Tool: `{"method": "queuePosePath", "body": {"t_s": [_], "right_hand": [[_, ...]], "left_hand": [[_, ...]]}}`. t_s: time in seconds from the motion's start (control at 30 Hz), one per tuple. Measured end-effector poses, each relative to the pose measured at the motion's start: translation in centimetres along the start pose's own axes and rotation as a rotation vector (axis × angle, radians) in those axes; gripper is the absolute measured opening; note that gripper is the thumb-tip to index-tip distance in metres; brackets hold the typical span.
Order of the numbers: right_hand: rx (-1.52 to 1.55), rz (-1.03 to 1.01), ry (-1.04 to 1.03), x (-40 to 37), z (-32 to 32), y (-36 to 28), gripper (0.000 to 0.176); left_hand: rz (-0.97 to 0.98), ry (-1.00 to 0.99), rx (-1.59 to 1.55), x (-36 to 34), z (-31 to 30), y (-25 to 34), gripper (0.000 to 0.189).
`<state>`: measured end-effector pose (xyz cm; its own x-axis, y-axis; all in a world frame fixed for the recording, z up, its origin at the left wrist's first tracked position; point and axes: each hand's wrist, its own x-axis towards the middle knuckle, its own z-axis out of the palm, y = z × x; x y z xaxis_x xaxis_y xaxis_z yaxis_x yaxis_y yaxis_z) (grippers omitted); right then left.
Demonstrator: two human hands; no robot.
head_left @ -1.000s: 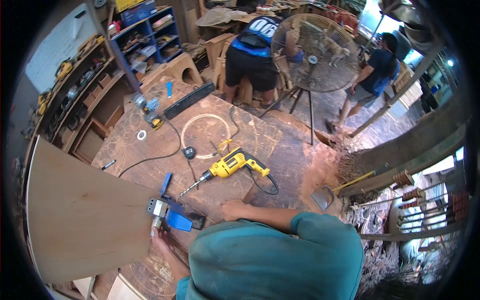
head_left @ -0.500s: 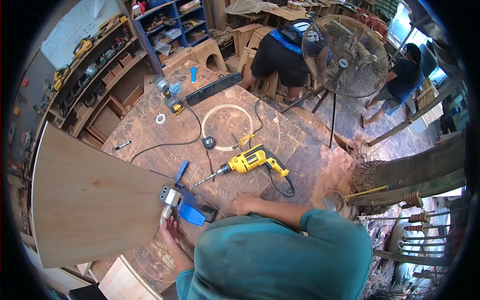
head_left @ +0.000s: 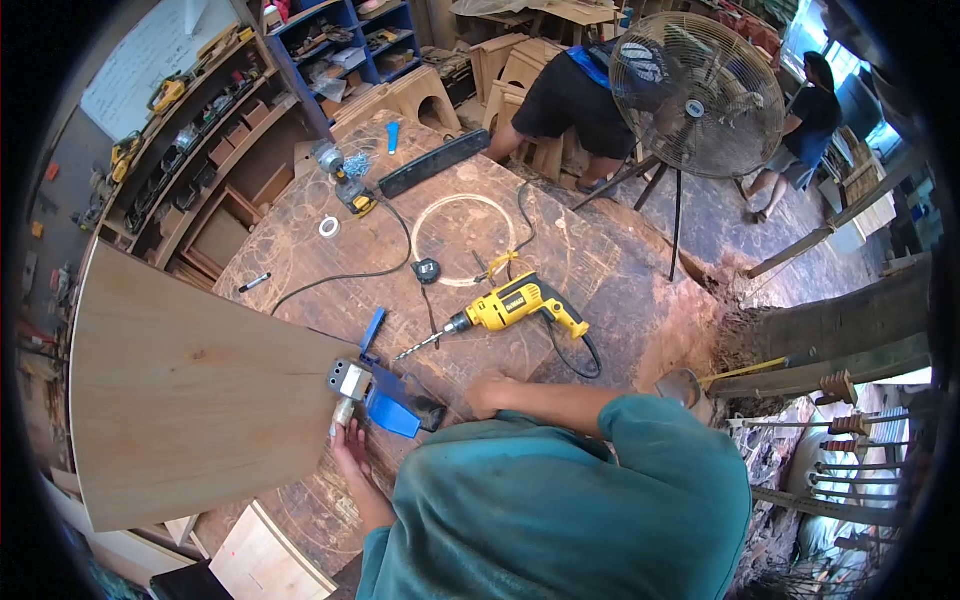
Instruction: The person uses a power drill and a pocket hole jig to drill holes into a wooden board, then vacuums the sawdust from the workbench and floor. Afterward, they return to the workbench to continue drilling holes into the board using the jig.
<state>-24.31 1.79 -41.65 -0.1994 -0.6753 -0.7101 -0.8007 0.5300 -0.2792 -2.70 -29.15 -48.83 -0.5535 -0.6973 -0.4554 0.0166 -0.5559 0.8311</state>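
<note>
Left hand (head_left: 352, 456), fingers closed about the handle (head_left: 344, 411) of the drilling jig (head_left: 388, 408), presumably steadying it beside the plywood panel (head_left: 200, 400); right hand (head_left: 488, 394) rests on the bench (head_left: 340, 250), perhaps bracing, its grasp hidden.

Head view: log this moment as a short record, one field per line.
Left hand: at the silver handle of a blue clamp-like tool
Right hand: at the worktable, grip unclear
Panel: large, wooden, its edge at the tool
Drill: yellow, lying down, bit pointing roughly toward the tool
Beyond the drill: black tape measure, marker
Background: co-worker bent over, partly behind a fan
</note>
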Motion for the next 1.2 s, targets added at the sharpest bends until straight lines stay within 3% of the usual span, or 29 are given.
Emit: {"method": "queuePosePath", "body": {"t_s": [0.43, 0.67, 0.77, 0.83, 0.87, 0.93, 1.07, 1.2], "right_hand": [[-0.052, 0.039, -0.114, 0.4, -1.0, -0.6, 0.032], [-0.068, -0.016, 0.043, -0.5, -0.6, -0.9, 0.031], [-0.068, -0.030, 0.002, -0.6, -0.7, -0.7, 0.039], [-0.002, -0.010, 0.004, -0.7, -0.6, -0.8, 0.060], [0.002, -0.003, 0.007, -0.2, -0.3, -0.7, 0.060], [-0.046, -0.004, -0.003, 1.0, 0.4, -0.5, 0.077], [0.004, 0.010, 0.028, 1.4, 0.9, -0.4, 0.081], [0.003, 0.018, 0.005, 1.4, 0.9, -0.3, 0.068]], "left_hand": [[0.040, 0.016, -0.030, -0.7, 0.7, -0.4, 0.046], [0.045, 0.032, -0.023, -0.5, 0.7, -0.7, 0.051], [0.052, 0.024, 0.008, -0.8, 0.8, -0.5, 0.053], [0.030, 0.049, 0.022, -0.9, 1.0, -0.4, 0.051], [0.027, 0.042, 0.023, -0.7, 0.8, -0.6, 0.051], [0.055, 0.015, 0.011, -0.4, 0.3, -0.8, 0.049], [0.044, 0.017, 0.003, 0.2, -0.2, -1.1, 0.047], [0.035, 0.050, 0.009, 0.0, -0.1, -0.9, 0.043]]}}
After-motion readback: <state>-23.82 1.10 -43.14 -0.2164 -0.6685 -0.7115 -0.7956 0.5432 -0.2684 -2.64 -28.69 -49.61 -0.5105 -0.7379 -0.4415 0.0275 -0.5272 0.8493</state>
